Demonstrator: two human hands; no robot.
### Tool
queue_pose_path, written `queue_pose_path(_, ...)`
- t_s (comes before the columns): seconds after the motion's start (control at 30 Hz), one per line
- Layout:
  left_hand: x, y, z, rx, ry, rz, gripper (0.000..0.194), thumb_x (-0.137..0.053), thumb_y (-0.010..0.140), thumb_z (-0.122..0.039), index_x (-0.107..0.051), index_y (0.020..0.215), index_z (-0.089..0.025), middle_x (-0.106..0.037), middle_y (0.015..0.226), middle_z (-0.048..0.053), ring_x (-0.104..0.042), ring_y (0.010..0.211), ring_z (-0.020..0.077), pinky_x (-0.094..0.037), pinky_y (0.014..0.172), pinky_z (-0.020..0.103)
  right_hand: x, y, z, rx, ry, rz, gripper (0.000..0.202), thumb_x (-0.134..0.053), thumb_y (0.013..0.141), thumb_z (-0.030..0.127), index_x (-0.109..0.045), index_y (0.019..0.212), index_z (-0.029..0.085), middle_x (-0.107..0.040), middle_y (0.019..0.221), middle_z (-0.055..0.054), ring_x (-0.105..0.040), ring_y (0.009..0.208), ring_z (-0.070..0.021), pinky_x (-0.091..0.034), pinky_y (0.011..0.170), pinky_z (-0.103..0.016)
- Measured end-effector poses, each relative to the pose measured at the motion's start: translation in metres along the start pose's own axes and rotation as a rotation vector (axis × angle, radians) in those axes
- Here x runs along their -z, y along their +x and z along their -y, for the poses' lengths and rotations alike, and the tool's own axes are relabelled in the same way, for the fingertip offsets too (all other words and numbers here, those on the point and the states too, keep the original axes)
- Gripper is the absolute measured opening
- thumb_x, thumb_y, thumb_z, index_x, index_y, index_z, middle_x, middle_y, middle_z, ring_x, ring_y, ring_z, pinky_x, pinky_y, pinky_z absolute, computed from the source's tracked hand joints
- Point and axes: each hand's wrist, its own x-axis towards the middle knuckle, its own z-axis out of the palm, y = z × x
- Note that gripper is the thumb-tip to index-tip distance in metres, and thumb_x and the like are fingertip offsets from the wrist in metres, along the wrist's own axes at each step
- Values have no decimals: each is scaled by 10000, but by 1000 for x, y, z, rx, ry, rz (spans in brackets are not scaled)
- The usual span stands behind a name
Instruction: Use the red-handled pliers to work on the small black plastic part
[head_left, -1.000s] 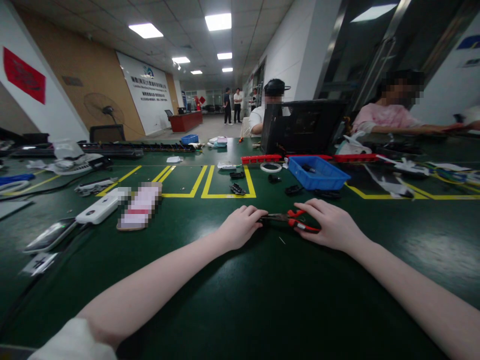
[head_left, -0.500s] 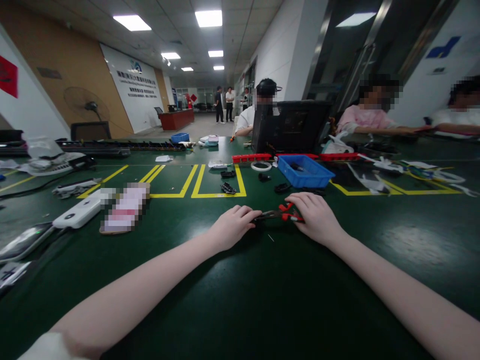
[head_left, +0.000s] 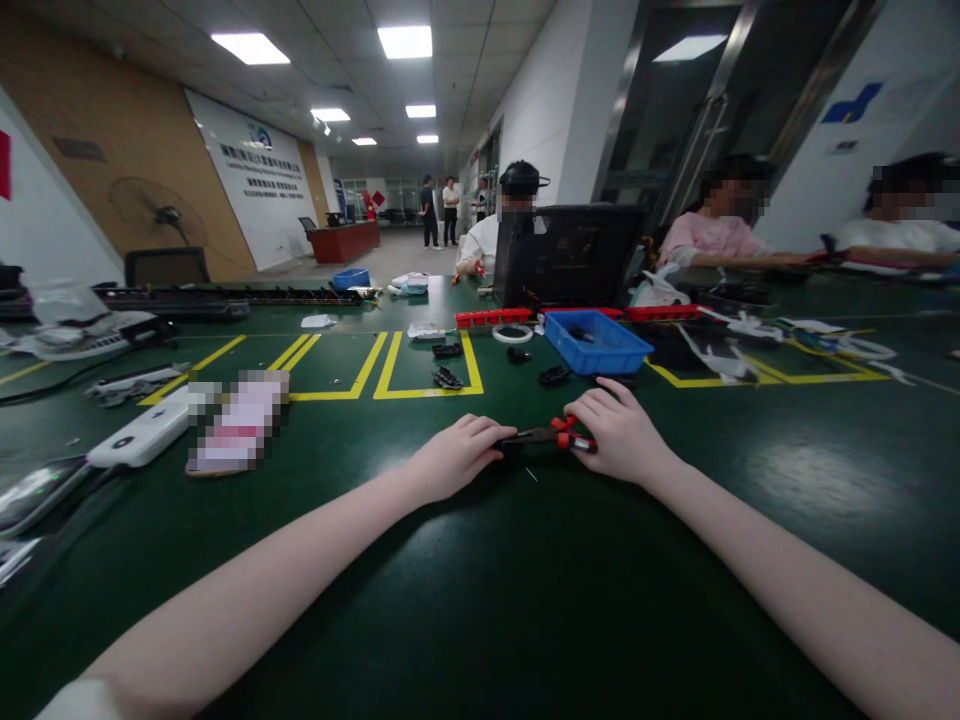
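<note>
My right hand (head_left: 621, 432) is closed around the red handles of a pair of pliers (head_left: 564, 432), whose dark jaws point left. At the jaw end, my left hand (head_left: 459, 458) pinches a small dark piece (head_left: 508, 442) with thumb and fingers. The piece's shape is mostly hidden by the fingers, and I cannot tell whether the jaws grip it. Both hands are just above the green tabletop (head_left: 480, 600). A thin pale sliver (head_left: 532, 474) lies on the table, a little nearer to me than the pliers.
Beyond my hands stand a blue bin (head_left: 596, 345) with dark parts inside, a white ring (head_left: 512, 333) and several small black parts (head_left: 448, 378). A phone (head_left: 238, 425) and a white power strip (head_left: 154, 425) lie left. Co-workers sit behind a black case (head_left: 574, 255) and at right.
The pliers' red handles are closer together in my right hand. The whole view has shifted slightly, while my left hand keeps its pinch at the jaw end.
</note>
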Motion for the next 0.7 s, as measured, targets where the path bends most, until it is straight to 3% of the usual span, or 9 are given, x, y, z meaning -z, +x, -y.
queue_pose_path(0.23, 0, -1, 0, 9, -50, -12, 395, -573, 926, -197, -516, 1317, -210, -588, 1175, 86, -575, 1056, 212, -513, 933, 358, 0, 1, -1, -3, 48, 86, 230, -607, 719, 260, -626, 919, 146, -666, 869, -104, -595, 866, -263, -386, 956, -418)
queue_pose_path(0.7, 2, 0, -6, 67, 18, 58, 508, -582, 931, -300, -411, 1407, -251, -589, 1143, 71, -620, 999, 217, -525, 859, 343, 1, 1, 0, -23, 140, 137, 214, -609, 729, 240, -618, 925, 155, -666, 876, -107, -593, 789, -240, -414, 740, -351)
